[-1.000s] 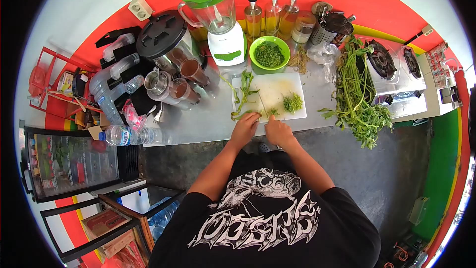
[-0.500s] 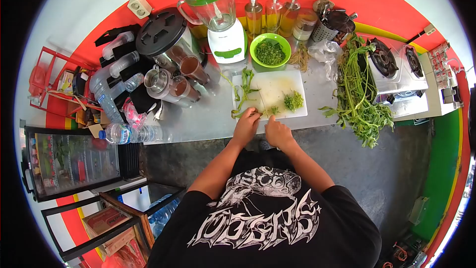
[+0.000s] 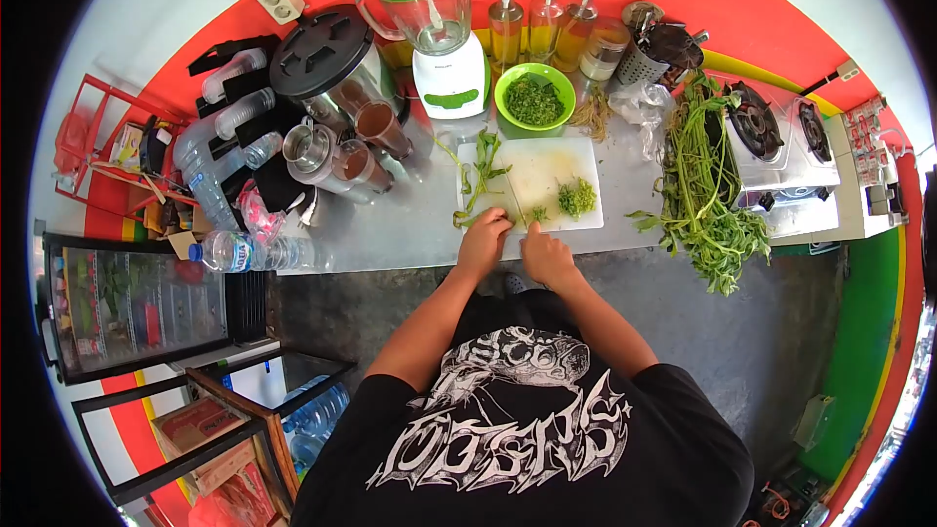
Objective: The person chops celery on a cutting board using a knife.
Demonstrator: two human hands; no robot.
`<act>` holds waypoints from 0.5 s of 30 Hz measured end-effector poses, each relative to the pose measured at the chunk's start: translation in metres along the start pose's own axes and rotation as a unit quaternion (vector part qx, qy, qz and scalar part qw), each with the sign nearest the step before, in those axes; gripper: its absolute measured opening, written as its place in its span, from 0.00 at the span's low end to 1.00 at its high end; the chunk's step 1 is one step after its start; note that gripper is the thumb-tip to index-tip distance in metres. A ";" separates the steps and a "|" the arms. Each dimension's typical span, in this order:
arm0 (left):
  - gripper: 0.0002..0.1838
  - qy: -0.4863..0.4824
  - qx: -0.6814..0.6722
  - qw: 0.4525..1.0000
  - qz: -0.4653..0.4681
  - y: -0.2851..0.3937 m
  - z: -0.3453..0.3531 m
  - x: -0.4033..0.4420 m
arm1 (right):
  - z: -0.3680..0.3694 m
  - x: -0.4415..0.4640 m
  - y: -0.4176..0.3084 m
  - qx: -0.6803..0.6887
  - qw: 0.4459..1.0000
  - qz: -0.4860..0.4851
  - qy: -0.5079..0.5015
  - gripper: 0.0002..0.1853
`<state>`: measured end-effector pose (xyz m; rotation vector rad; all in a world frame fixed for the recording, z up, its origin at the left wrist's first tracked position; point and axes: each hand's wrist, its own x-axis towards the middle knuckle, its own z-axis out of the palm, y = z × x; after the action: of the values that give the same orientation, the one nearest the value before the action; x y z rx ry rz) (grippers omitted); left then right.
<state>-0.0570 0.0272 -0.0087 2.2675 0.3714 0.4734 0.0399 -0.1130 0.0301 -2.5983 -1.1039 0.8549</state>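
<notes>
On the white cutting board (image 3: 542,158), near its front edge, my left hand (image 3: 483,239) has its fingers closed on green stems, mostly hidden. My right hand (image 3: 547,256) is wrapped round a knife (image 3: 517,197), whose thin blade points up and left over the board. Between the hands and just beyond them is a little chopped green (image 3: 534,214). A larger chopped pile (image 3: 577,197) sits on the board's right side. Long leafy stems (image 3: 479,174) lie across its left edge. Behind the board stands a green bowl (image 3: 502,109) holding chopped greens.
A blender (image 3: 447,78), pump bottles (image 3: 505,29) and a jar line the back. Large leafy bunches (image 3: 698,185) lie right, beside the stove (image 3: 786,161). Metal cups (image 3: 312,156), a black-lidded container (image 3: 322,51) and plastic bottles (image 3: 234,252) stand left.
The view has shifted slightly. Both hands stay at the board's front edge, and the knife has tilted a little further left.
</notes>
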 end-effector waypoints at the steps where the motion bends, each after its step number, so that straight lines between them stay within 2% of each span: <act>1: 0.07 -0.002 -0.003 1.000 -0.002 0.002 -0.002 -0.001 | -0.005 -0.004 0.001 -0.009 1.000 -0.011 0.004 0.20; 3: 0.08 -0.001 0.001 1.000 0.000 0.002 -0.002 0.001 | -0.007 -0.006 -0.002 -0.015 1.000 -0.024 0.010 0.20; 10: 0.07 0.011 -0.007 1.000 0.011 -0.003 0.002 0.003 | 0.008 0.004 -0.003 0.017 1.000 0.020 0.008 0.18; 15: 0.07 0.007 -0.010 1.000 -0.001 0.002 0.000 0.002 | 0.002 -0.003 -0.006 -0.020 1.000 -0.010 0.016 0.17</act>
<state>-0.0551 0.0269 -0.0070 2.2465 0.3735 0.4896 0.0334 -0.1113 0.0324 -2.6191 -1.1464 0.7926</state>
